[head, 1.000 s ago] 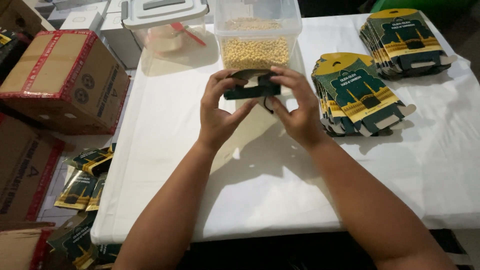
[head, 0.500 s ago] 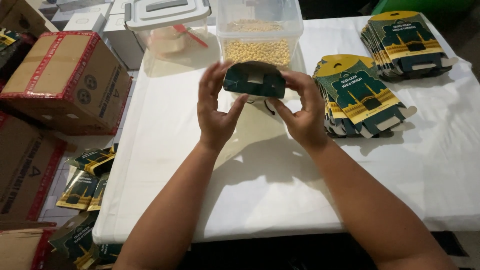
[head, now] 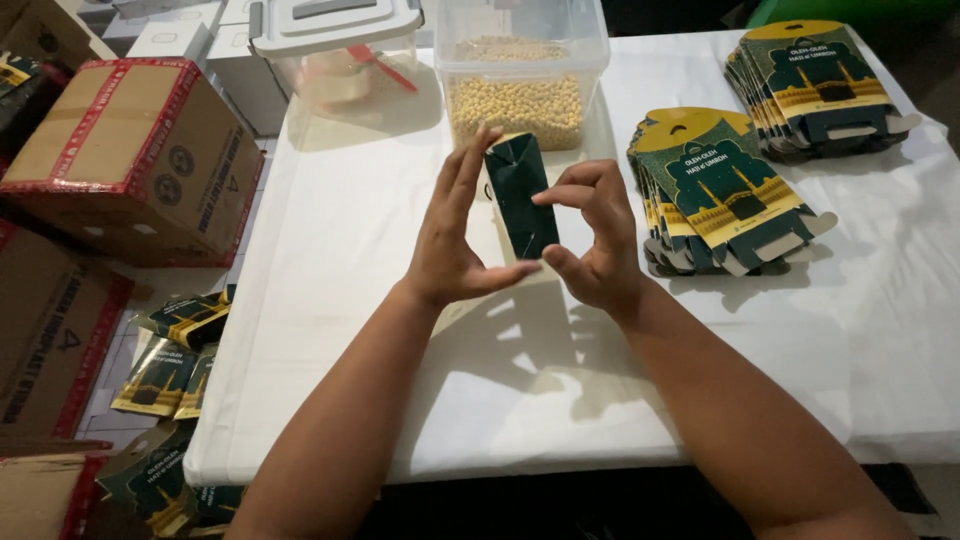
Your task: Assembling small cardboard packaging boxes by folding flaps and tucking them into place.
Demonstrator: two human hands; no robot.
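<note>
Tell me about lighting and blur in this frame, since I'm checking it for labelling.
Head view: sharp, with no motion blur on the left hand, right hand or dark green carton; light from above casts hard arm shadows on the white tablecloth; the corners fall dark.

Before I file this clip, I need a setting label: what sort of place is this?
Probably a small hand-packing station: stacks of flat printed cartons on a white-covered table, a clear tub of yellowish pellets, and taped cardboard boxes beside it.
</note>
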